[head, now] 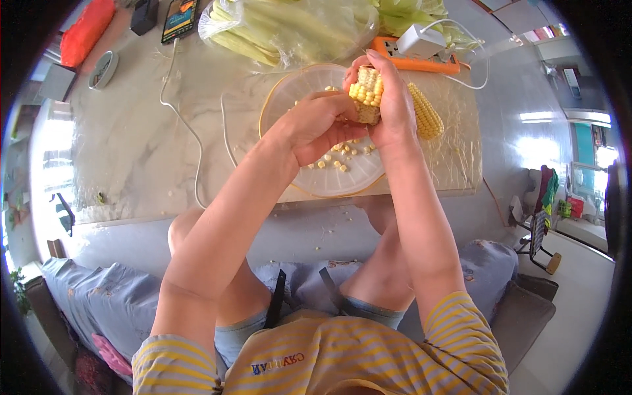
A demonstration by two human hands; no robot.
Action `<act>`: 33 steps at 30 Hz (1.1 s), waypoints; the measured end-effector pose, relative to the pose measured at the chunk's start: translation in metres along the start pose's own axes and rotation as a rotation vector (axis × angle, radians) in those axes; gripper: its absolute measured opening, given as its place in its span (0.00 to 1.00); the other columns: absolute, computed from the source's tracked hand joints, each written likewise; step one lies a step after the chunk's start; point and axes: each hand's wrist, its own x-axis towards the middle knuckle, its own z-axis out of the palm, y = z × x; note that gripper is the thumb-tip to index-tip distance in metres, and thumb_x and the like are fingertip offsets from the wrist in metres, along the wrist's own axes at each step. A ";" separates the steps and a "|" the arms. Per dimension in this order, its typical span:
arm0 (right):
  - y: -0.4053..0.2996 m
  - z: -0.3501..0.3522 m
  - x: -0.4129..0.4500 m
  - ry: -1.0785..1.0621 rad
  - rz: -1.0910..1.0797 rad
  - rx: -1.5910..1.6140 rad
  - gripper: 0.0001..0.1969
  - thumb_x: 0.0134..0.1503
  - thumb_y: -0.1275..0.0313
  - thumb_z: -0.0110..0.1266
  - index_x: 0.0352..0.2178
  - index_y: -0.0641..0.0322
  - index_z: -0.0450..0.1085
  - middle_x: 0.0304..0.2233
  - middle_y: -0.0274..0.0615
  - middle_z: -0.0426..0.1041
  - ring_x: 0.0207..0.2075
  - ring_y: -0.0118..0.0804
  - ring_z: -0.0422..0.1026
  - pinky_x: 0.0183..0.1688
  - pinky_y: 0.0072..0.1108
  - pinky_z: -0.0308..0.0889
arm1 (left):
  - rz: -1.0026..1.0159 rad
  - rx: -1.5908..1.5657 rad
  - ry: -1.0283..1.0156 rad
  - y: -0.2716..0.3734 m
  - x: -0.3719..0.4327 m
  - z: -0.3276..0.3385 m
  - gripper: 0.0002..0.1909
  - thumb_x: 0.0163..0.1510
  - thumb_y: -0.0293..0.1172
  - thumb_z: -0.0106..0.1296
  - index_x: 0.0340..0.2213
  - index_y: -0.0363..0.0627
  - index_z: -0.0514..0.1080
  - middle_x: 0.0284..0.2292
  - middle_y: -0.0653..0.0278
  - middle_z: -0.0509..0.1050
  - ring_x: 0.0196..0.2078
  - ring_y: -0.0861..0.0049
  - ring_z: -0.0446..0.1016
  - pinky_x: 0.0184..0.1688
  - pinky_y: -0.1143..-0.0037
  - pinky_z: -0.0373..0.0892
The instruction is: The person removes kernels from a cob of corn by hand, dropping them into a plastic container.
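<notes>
An ear of corn (366,94), partly stripped of its kernels, is held above a round translucent plate with a yellow rim (335,190). My right hand (392,103) wraps around its right side and top. The fingers of my left hand (328,123) touch its lower left part, where bare cob shows; the fingertips are partly hidden. Loose corn kernels (336,164) lie scattered on the plate below. A second ear of corn (425,112), covered in yellow kernels, lies on the table just right of my right hand.
A plastic bag of corn husks (291,29) lies at the back, beside an orange power strip (424,63) with a white charger (420,40). White cables (177,111) cross the marble-patterned table (133,148). A phone (179,19) and a small bowl (103,70) are at back left.
</notes>
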 end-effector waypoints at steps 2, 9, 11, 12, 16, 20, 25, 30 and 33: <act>-0.002 0.000 0.001 0.010 0.000 0.009 0.13 0.48 0.62 0.48 0.22 0.62 0.66 0.17 0.36 0.67 0.21 0.26 0.67 0.24 0.16 0.63 | 0.005 -0.049 -0.040 0.001 -0.001 0.000 0.11 0.50 0.25 0.40 0.35 0.30 0.65 0.35 0.58 0.68 0.36 0.74 0.69 0.40 0.78 0.69; -0.006 0.000 -0.001 0.138 -0.036 -0.105 0.14 0.48 0.61 0.49 0.22 0.62 0.67 0.18 0.35 0.67 0.21 0.24 0.66 0.24 0.15 0.62 | 0.019 -0.100 -0.119 0.004 -0.001 0.001 0.13 0.52 0.28 0.41 0.38 0.30 0.63 0.38 0.57 0.67 0.39 0.73 0.68 0.44 0.77 0.68; -0.006 0.000 -0.002 0.145 -0.045 -0.118 0.14 0.48 0.61 0.49 0.22 0.62 0.67 0.18 0.34 0.67 0.21 0.23 0.66 0.24 0.15 0.62 | 0.020 -0.101 -0.114 0.003 -0.001 0.001 0.13 0.52 0.28 0.41 0.38 0.30 0.63 0.37 0.57 0.67 0.39 0.73 0.68 0.44 0.77 0.68; -0.006 0.001 -0.002 0.136 -0.056 -0.133 0.14 0.48 0.61 0.50 0.22 0.63 0.67 0.18 0.34 0.67 0.20 0.23 0.66 0.24 0.15 0.62 | 0.020 -0.101 -0.111 0.003 -0.002 0.001 0.13 0.52 0.27 0.41 0.38 0.30 0.63 0.37 0.57 0.67 0.39 0.73 0.68 0.44 0.77 0.68; -0.001 0.002 -0.002 0.082 -0.103 -0.232 0.13 0.48 0.61 0.50 0.22 0.62 0.67 0.18 0.34 0.67 0.20 0.23 0.65 0.24 0.14 0.61 | 0.027 -0.081 -0.108 0.000 0.002 -0.002 0.13 0.52 0.26 0.41 0.38 0.30 0.63 0.37 0.56 0.67 0.40 0.74 0.68 0.45 0.77 0.68; -0.001 0.004 -0.002 0.069 -0.072 -0.219 0.13 0.47 0.61 0.50 0.22 0.61 0.67 0.19 0.33 0.67 0.21 0.23 0.65 0.26 0.14 0.61 | 0.077 -0.026 -0.069 -0.006 0.005 -0.005 0.12 0.51 0.24 0.42 0.37 0.29 0.63 0.37 0.55 0.67 0.40 0.73 0.68 0.45 0.78 0.68; -0.006 0.002 -0.001 0.174 -0.021 -0.148 0.14 0.48 0.59 0.48 0.24 0.61 0.68 0.22 0.34 0.67 0.24 0.23 0.65 0.28 0.15 0.62 | 0.038 -0.091 -0.081 0.005 0.000 -0.005 0.13 0.50 0.24 0.43 0.37 0.28 0.63 0.38 0.55 0.67 0.40 0.72 0.68 0.45 0.77 0.68; -0.007 0.004 -0.004 0.189 -0.046 -0.227 0.15 0.49 0.59 0.48 0.25 0.61 0.69 0.23 0.35 0.68 0.26 0.23 0.66 0.29 0.15 0.62 | 0.105 0.047 -0.022 0.002 0.001 -0.001 0.15 0.52 0.29 0.43 0.38 0.28 0.63 0.38 0.55 0.67 0.40 0.72 0.68 0.45 0.77 0.67; -0.007 0.003 -0.004 0.167 -0.062 -0.223 0.14 0.49 0.59 0.48 0.24 0.61 0.69 0.22 0.35 0.69 0.25 0.24 0.66 0.29 0.15 0.62 | 0.116 0.014 -0.104 0.002 0.001 -0.003 0.15 0.52 0.29 0.44 0.38 0.28 0.63 0.38 0.55 0.67 0.40 0.72 0.68 0.45 0.78 0.68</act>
